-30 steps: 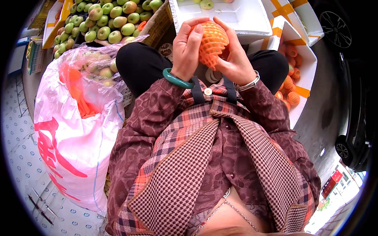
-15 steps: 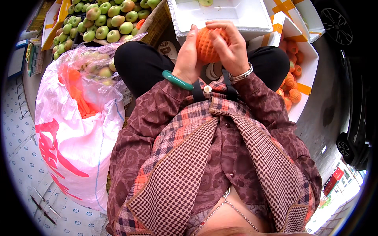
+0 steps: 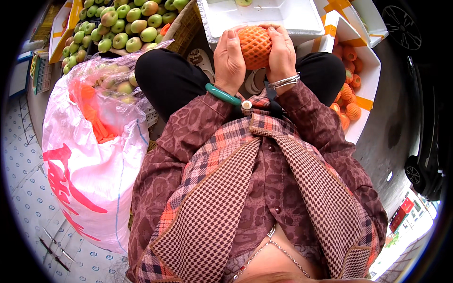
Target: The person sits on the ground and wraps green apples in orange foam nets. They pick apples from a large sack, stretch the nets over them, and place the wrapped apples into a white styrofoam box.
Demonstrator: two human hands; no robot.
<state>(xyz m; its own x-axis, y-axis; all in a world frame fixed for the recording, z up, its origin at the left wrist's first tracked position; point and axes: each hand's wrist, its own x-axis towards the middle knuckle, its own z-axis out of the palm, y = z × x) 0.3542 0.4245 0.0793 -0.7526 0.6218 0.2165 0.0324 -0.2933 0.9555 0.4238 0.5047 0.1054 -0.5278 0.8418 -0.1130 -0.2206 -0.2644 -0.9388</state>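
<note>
Between my two hands is an apple wrapped in an orange foam net (image 3: 255, 47), its mesh stretched around the whole visible side. My left hand (image 3: 230, 63), above a green bangle, presses against the left of the netted apple with its thumb up. From the other side my right hand (image 3: 281, 54) holds it, with silver bracelets at the wrist. Both hands are closed on it, just in front of a white foam box (image 3: 214, 30) in which a green apple (image 3: 244, 3) shows at the far edge.
Green and reddish apples (image 3: 134, 43) are heaped in a crate at far left. A white sack (image 3: 94, 188) with orange foam nets (image 3: 94, 120) in its mouth stands at my left. On the right, another foam box (image 3: 367, 89) holds netted apples (image 3: 347, 94). A dark car (image 3: 427, 151) stands beyond.
My right hand has shifted from over the netted apple to its right side, uncovering more of the mesh. My left hand has turned slightly and moved a little right.
</note>
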